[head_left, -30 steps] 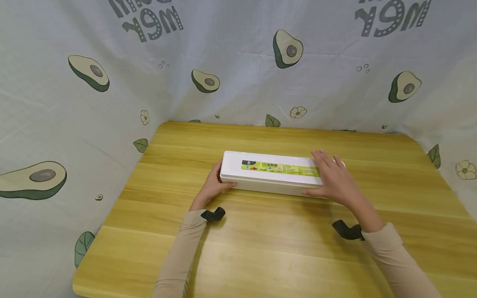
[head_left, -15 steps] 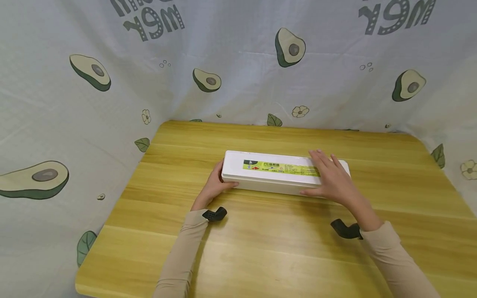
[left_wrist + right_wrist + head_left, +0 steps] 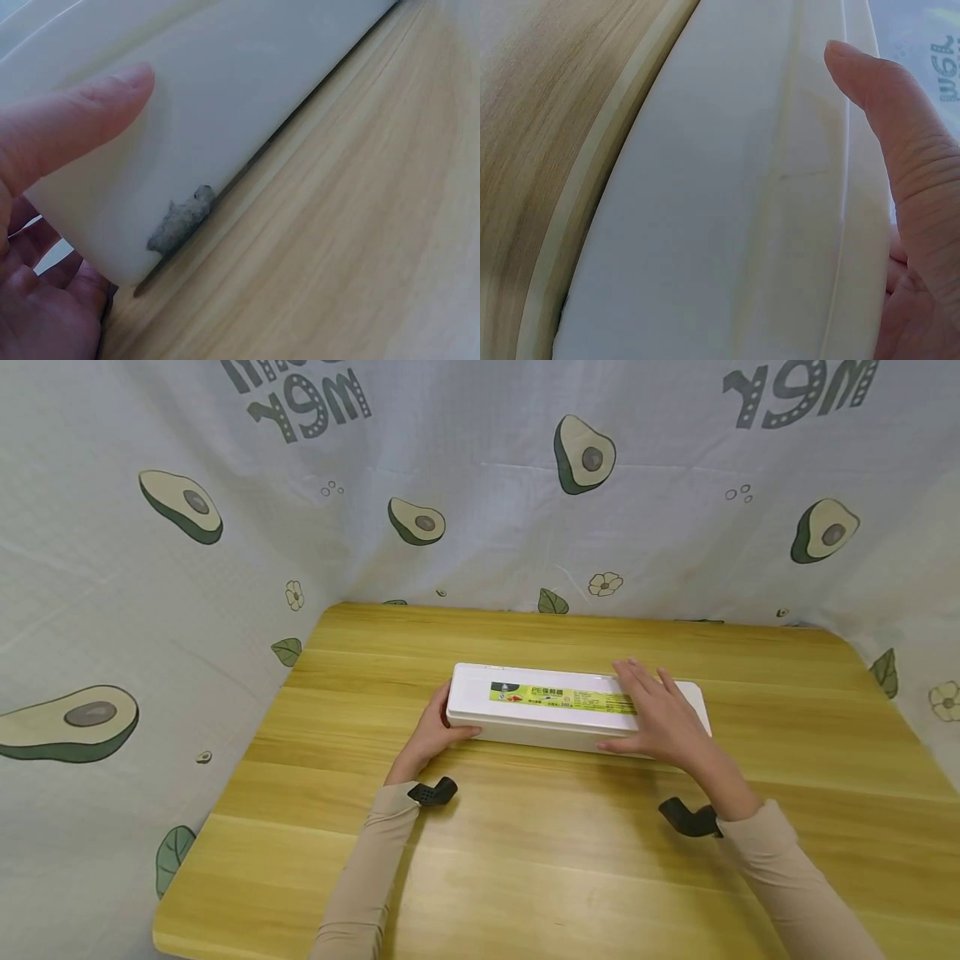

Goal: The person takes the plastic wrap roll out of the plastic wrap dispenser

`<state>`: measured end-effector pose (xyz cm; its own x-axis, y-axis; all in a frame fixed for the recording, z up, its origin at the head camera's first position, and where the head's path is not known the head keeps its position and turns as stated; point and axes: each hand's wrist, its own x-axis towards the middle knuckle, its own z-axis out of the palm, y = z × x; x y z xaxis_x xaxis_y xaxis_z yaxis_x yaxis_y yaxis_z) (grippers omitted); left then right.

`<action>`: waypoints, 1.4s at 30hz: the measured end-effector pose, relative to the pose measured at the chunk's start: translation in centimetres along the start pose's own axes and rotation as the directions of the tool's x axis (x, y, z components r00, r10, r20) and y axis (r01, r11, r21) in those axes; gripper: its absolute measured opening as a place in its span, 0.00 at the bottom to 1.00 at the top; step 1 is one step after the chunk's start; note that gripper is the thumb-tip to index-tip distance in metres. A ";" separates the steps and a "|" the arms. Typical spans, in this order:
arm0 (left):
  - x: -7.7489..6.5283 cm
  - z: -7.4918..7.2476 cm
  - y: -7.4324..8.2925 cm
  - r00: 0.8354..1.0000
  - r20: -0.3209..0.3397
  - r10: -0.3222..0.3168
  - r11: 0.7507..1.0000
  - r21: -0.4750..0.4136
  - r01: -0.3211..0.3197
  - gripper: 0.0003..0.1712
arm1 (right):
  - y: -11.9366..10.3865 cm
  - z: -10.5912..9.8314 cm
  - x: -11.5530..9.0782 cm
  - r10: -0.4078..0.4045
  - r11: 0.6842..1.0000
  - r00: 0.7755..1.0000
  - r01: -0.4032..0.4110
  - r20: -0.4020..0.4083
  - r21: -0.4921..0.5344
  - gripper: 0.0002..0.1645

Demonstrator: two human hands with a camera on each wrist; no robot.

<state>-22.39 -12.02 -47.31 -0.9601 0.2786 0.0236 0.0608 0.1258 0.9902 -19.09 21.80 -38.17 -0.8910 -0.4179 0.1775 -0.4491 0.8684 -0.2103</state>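
Note:
A long white cling film box (image 3: 480, 703) with a yellow-green label (image 3: 577, 699) lies crosswise on the wooden table. Its left end is held by my left hand (image 3: 431, 735), the thumb (image 3: 82, 120) flat along the front wall and the fingers round behind the corner. Across the right part of the lid lies my right hand (image 3: 667, 717), fingers reaching over the top to the back edge. In the right wrist view its thumb (image 3: 896, 112) sits at the lid's front lip. A grey rough patch (image 3: 182, 221) marks the box's lower front edge.
The wooden table (image 3: 570, 852) stretches out on all sides of the box. Behind it and to the left hangs a pale curtain (image 3: 495, 468) printed with avocados. Black wrist cameras (image 3: 433, 792) jut inward from both cuffs.
My right hand has slid slightly left along the lid, baring more of the box's right end. My left hand keeps its hold; the view has shifted a little.

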 end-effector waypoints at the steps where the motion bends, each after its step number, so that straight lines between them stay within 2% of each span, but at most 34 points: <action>1: 0.0 0.0 0.0 1.000 -0.001 -0.001 1.000 0.001 0.001 0.55 | 0.0 0.0 0.0 -0.001 1.000 1.000 0.001 -0.001 -0.002 0.71; 4: -0.1 0.0 0.0 1.000 0.000 -0.015 1.000 -0.001 0.015 0.55 | -0.2 0.2 0.1 -0.003 1.000 1.000 0.003 0.002 -0.002 0.71; 9: -0.7 -0.1 1.5 0.999 0.014 -0.047 0.999 -0.024 0.047 0.55 | -0.2 0.3 0.2 -0.007 1.000 1.000 0.007 0.012 -0.009 0.72; 13: -0.9 -0.1 2.2 0.999 0.026 -0.034 0.999 -0.006 0.034 0.55 | -0.3 0.3 0.3 -0.016 1.000 1.000 0.016 -0.003 -0.017 0.72; 20: -0.3 -0.1 0.5 0.999 -0.011 -0.043 0.999 -0.003 0.043 0.55 | -0.7 0.4 0.9 -0.004 1.000 1.000 0.003 0.031 0.008 0.71; 23: -0.1 -0.1 0.0 1.000 -0.016 -0.021 1.000 0.012 0.021 0.55 | -0.8 0.4 1.1 0.001 1.000 0.999 -0.001 0.041 0.006 0.71; 42: 0.0 0.0 -0.1 0.999 -0.023 -0.022 0.999 0.023 0.023 0.54 | -1.9 0.6 2.1 -0.043 0.999 0.997 0.043 0.064 0.003 0.69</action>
<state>-22.37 -12.08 -47.39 -0.9673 0.2534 0.0048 0.0454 0.1544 0.9870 -20.18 19.15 -37.98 -0.8731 -0.4714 0.1245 -0.4875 0.8486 -0.2054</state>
